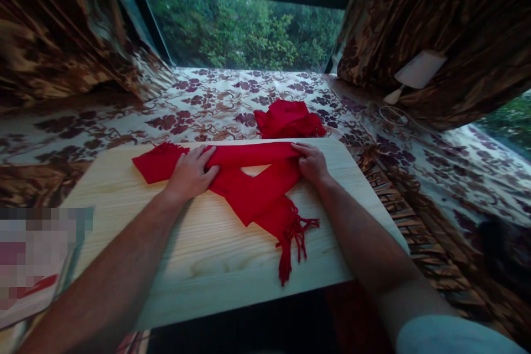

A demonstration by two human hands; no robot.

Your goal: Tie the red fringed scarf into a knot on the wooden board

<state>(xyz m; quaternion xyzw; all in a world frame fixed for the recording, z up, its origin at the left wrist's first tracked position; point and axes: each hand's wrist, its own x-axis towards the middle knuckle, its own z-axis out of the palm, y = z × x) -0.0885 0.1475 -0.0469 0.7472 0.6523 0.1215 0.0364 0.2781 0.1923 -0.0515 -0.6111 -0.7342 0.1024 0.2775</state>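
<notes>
A long red scarf with fringed ends lies folded over itself on a pale wooden board. My left hand rests flat on the scarf's left part, fingers stretched out and pressing the cloth down. My right hand sits at the scarf's right fold, with fingers curled over the cloth edge. One fringed end trails toward the board's near edge. The other end points left.
A second folded red cloth lies beyond the board on a floral patterned cover. Brown patterned curtains hang on both sides of a window. A white adapter with a cable sits at the right.
</notes>
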